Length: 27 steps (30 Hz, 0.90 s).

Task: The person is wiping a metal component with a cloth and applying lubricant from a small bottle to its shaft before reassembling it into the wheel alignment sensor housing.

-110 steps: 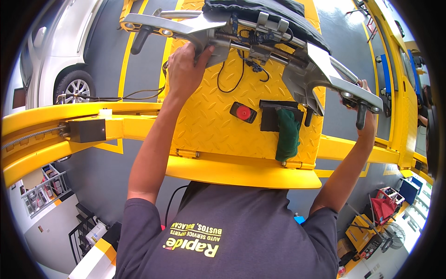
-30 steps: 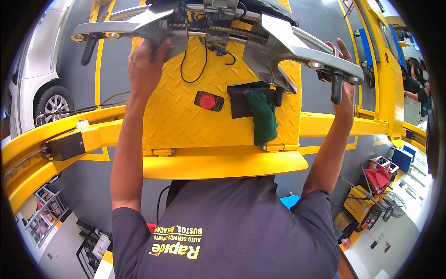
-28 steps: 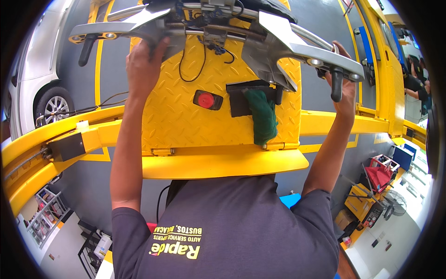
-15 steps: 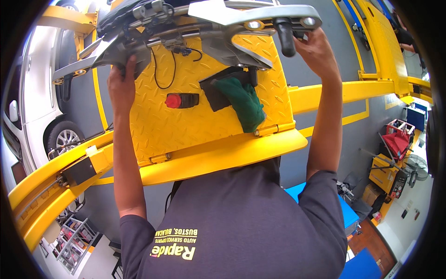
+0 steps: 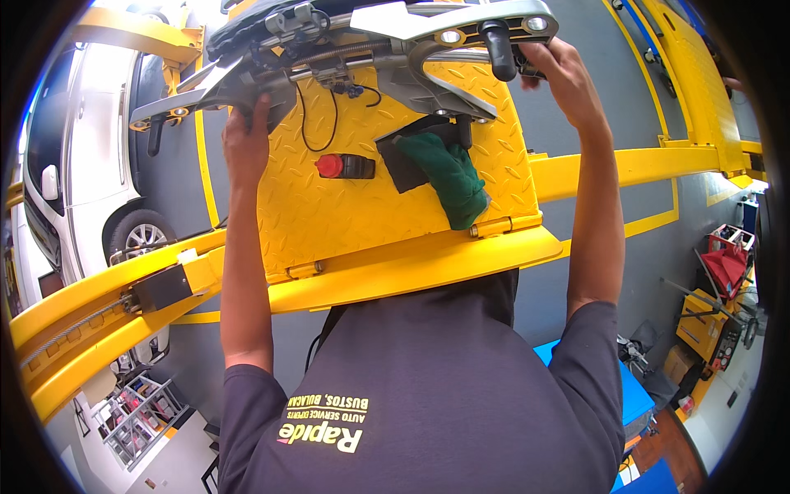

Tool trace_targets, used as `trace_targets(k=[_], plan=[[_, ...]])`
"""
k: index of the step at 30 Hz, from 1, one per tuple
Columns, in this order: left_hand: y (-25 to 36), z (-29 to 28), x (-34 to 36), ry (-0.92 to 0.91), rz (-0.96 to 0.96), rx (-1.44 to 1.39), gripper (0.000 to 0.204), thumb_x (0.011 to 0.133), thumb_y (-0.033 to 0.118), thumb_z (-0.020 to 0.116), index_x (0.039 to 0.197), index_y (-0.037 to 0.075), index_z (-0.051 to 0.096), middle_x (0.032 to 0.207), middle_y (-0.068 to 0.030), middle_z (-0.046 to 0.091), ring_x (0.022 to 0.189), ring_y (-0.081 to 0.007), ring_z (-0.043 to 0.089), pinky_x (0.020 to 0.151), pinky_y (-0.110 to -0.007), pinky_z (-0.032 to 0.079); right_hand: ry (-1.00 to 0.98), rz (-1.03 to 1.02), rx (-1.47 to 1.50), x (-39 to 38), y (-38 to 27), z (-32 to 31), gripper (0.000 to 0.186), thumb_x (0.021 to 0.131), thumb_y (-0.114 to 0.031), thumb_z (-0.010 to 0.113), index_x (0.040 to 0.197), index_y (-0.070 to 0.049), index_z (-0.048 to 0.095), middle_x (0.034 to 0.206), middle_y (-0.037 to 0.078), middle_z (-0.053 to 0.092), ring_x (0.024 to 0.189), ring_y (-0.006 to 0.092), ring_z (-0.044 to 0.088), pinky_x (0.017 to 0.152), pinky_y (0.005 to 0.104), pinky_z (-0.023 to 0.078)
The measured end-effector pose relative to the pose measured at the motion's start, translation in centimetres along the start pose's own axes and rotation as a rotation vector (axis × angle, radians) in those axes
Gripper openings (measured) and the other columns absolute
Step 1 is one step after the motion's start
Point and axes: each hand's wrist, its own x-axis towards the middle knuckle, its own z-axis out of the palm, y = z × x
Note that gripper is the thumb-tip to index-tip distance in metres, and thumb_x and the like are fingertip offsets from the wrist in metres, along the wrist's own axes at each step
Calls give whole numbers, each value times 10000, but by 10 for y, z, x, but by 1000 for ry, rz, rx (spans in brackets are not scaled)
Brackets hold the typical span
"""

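Observation:
Both of my hands hold a wide silver-grey metal clamp [image 5: 485, 12] with curved arms and black pegs, above a yellow tread-plate platform. My left hand [image 5: 247, 136] is closed around the underside of its left arm, the fingers partly hidden. At the right end, my right hand [image 5: 566, 74] grips a dark part beside a black peg [image 5: 498, 51]. A thin black cable [image 5: 304, 123] hangs from the clamp's middle. Below it, a green cloth [image 5: 453, 185] lies partly over a flat black piece [image 5: 399, 165]. To the left sits a small black object with a red end [image 5: 333, 166].
The yellow platform [image 5: 329, 235] joins long yellow rails [image 5: 634, 169] on both sides. A white car [image 5: 90, 148] stands at the left. A grey rack [image 5: 136, 416] is at lower left; blue equipment [image 5: 634, 395] and a yellow machine [image 5: 699, 321] are at right.
The whole view has shifted, so the platform sits further right and higher. The clamp's two ends appear closer together. Both hands keep their hold on it.

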Motion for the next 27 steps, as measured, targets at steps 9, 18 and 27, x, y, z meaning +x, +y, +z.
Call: trace_targets(k=[9,18,27], plan=[[-28,5,-1,46,74,62,479,1063,491,677,1140,24,746,1022,-215,779,955,-426,735,868,-508,542,145,-71,-49,-2,-40,18,578,1108,-568,555,1187,-24,733,939,73,769,791,115,723,686,262,574],[-15,2,0,20,69,27,485,1056,487,681,1085,7,740,928,-196,760,907,-439,717,876,-521,526,190,186,10,11,-31,-4,532,1105,-450,628,1446,-42,629,1236,115,743,1076,156,721,946,339,585],[-1,-7,1,-21,97,115,484,1048,478,700,1003,-4,692,930,-199,762,921,-442,714,925,-556,492,127,263,218,0,-4,-19,474,1089,-484,672,1301,-64,729,1102,98,790,1050,155,751,973,321,568]])
